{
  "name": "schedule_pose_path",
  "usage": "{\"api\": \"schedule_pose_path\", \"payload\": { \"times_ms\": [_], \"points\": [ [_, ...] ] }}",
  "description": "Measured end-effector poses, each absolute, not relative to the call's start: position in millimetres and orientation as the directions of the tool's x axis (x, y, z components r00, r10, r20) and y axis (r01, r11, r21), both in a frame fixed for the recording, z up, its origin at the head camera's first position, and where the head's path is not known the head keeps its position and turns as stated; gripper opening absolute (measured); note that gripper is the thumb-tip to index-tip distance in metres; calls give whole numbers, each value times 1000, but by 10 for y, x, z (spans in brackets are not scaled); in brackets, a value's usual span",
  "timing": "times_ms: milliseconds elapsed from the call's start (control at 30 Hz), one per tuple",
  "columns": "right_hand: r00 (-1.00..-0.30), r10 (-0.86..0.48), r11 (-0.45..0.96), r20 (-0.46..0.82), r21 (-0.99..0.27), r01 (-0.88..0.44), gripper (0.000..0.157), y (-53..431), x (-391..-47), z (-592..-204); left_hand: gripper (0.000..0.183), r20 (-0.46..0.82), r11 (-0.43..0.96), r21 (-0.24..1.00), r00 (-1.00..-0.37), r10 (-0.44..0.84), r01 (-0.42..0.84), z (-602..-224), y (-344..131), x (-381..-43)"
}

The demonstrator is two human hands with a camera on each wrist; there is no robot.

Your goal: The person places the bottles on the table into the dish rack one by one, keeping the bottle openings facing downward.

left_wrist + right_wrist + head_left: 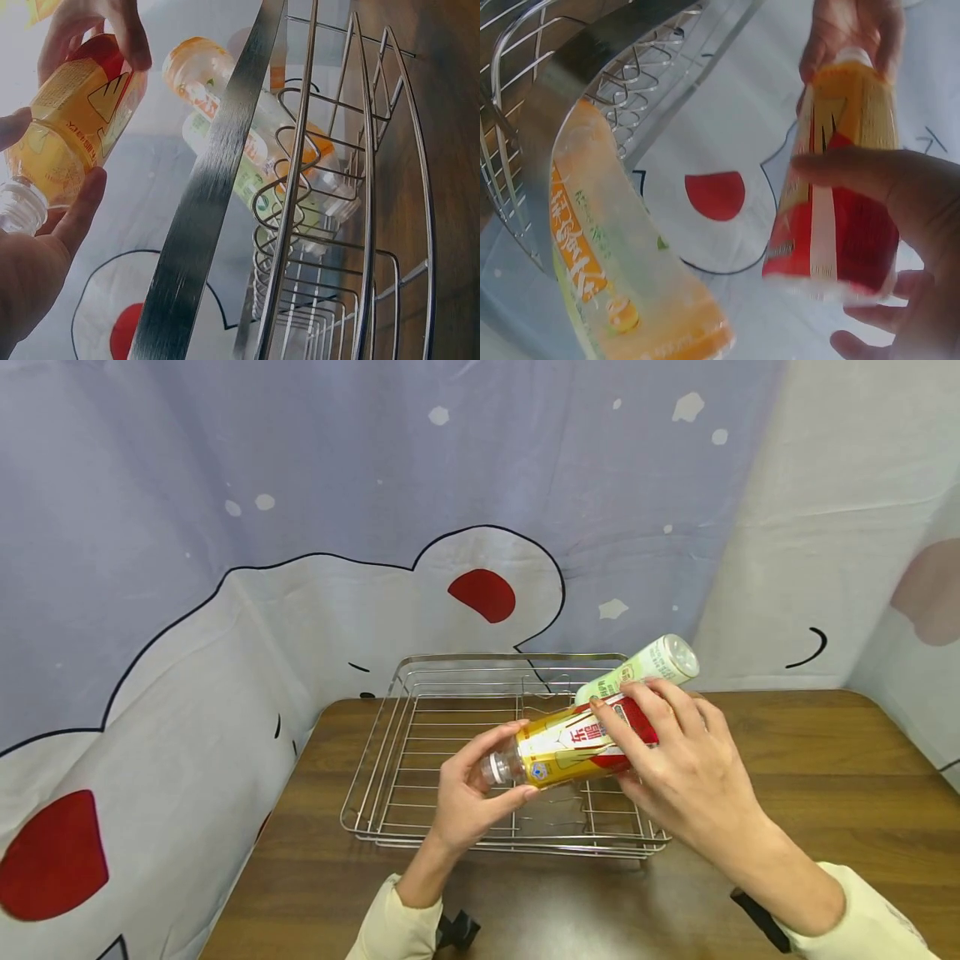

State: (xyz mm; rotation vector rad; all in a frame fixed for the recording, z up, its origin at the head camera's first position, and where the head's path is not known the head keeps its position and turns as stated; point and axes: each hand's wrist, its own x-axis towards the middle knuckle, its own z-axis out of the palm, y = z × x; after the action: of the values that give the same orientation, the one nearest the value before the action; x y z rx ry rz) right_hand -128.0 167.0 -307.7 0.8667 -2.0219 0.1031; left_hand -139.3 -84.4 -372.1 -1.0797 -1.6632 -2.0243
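A clear plastic drink bottle (562,747) with a yellow and red label lies tilted in the air above a wire dish rack (510,843). Its neck points left and its base right. My left hand (465,797) grips the neck end between thumb and fingers. Around the red base end, my right hand (690,772) holds on with its fingers over the label. Behind it, a green-labelled bottle (637,670) leans in the rack's right side, base up. Both wrist views show an orange-labelled bottle (637,247) beside it; in the head view the held bottle and hand hide it.
The metal rack stands on a brown wooden table (277,868), its rear rim near the patterned cloth (337,468) behind. Coiled wire dividers (281,180) run inside it. Bare wood shows to the right and in front of the rack.
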Motion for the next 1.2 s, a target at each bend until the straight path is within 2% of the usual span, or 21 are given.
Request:
{"api": "schedule_pose_path", "payload": {
  "times_ms": [100,233,333,433,633,800,967,1067,1200],
  "points": [
    [-398,-520,752,756,183,-634,82,1752,-1251,-3053,61,707,-279,705,-674,212,652,-3734,-868,-1388],
    [-481,-459,735,747,16,-677,80,1879,-1208,-3023,59,696,-299,715,-688,208,632,-3753,-897,-1379],
    [-536,-387,706,750,-133,-696,87,1964,-1167,-3021,58,687,-330,719,-698,203,611,-3768,-907,-1377],
    [-562,-327,647,759,-254,-719,96,2014,-1127,-3040,58,678,-362,722,-708,198,590,-3779,-910,-1378],
    [-579,-285,496,764,-399,-771,104,2051,-1097,-3114,60,661,-428,724,-721,208,540,-3790,-879,-1373],
    [-608,-295,295,737,-535,-791,104,2051,-1105,-3156,59,661,-507,706,-717,223,494,-3799,-823,-1368],
    [-686,-299,144,664,-679,-720,113,2034,-1085,-3168,59,659,-556,693,-715,231,459,-3816,-771,-1357],
    [-726,-299,77,620,-742,-666,112,2020,-1074,-3179,59,661,-564,693,-708,248,449,-3831,-746,-1350],
    [-721,-315,-36,617,-767,-641,106,2014,-1088,-3188,58,663,-554,700,-699,268,451,-3850,-723,-1342]
  ]
}}
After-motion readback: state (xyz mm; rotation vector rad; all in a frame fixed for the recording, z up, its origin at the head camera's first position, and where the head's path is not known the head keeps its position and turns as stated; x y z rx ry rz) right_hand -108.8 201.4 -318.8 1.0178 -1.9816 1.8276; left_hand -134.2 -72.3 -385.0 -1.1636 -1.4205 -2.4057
